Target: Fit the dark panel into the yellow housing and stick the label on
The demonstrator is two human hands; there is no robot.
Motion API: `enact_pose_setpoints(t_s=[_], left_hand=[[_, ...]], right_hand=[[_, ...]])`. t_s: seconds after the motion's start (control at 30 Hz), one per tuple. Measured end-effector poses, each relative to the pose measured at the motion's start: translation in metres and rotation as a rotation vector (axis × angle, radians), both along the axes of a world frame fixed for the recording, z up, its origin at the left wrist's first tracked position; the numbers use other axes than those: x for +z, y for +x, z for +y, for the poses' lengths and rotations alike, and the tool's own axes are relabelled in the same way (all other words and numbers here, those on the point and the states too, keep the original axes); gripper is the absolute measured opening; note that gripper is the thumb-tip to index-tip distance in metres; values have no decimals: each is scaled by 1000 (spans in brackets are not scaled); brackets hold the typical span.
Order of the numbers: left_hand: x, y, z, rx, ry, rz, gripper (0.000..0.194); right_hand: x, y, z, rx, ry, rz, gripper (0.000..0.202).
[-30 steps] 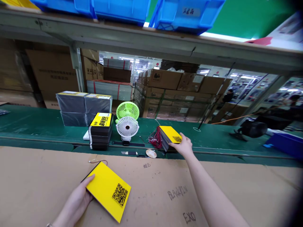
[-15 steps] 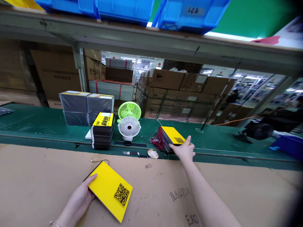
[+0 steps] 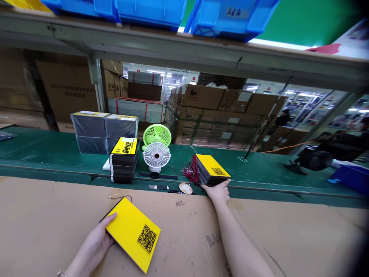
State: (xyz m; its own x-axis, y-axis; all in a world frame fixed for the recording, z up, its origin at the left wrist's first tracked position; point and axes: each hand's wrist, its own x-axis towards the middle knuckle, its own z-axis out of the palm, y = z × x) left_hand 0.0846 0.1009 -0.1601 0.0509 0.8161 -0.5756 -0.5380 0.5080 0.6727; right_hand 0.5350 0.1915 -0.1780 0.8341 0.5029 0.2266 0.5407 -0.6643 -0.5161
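My left hand (image 3: 99, 240) holds a yellow panel (image 3: 132, 231) with a black QR code, thumb on its top face, over the brown cardboard (image 3: 178, 234). A thin wire with a small connector comes from the panel's far corner. On the green bench, my right hand (image 3: 218, 191) touches the near lower edge of a stack of yellow-topped panels (image 3: 209, 164), its fingers apart. Red wires (image 3: 192, 170) spill from the stack's left side. Farther left stands another stack with a yellow printed top (image 3: 124, 159).
A white fan (image 3: 156, 156) and a green fan (image 3: 157, 135) stand mid-bench. Wrapped grey blocks (image 3: 105, 132) are behind the left stack. A round disc (image 3: 185, 188) lies near the cardboard's far edge. Blue bins (image 3: 233, 19) sit on the overhead shelf (image 3: 173, 48).
My right hand has moved down and slightly left, from the stack's near right corner to its lower front edge. My left hand still holds the panel in nearly the same place.
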Motion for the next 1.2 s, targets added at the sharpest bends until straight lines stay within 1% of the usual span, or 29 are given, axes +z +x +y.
enact_pose_setpoints(t_s=[0.1, 0.23, 0.47, 0.6, 0.67, 0.8, 0.9, 1.0, 1.07, 1.2], left_hand=[[1, 0, -1, -11, 24, -8, 48], [-2, -1, -1, -1, 33, -17, 47], [-6, -2, 1, -5, 15, -16, 49], [-5, -2, 0, -7, 13, -23, 50], [-3, -1, 0, 4, 6, -18, 51], [1, 0, -1, 11, 2, -11, 51], [4, 1, -2, -8, 22, -20, 49], [6, 2, -4, 3, 14, -7, 48], [6, 2, -3, 13, 6, 0, 48], [1, 0, -2, -4, 20, -14, 50]], right_hand=[[1, -4, 0, -36, -13, -62, 134], [-2, -7, -3, -46, 1, -106, 134], [-4, -11, -10, -29, 27, -130, 136], [-3, -15, -13, -8, 44, -121, 137], [-1, -20, -16, 16, 88, -128, 137], [8, -27, -24, 8, 257, -161, 134], [21, -27, -26, 23, 326, -171, 126], [33, -23, -23, 55, 304, -159, 125], [39, -21, -20, 39, 268, -142, 127], [45, -16, -15, 12, 191, -100, 130]])
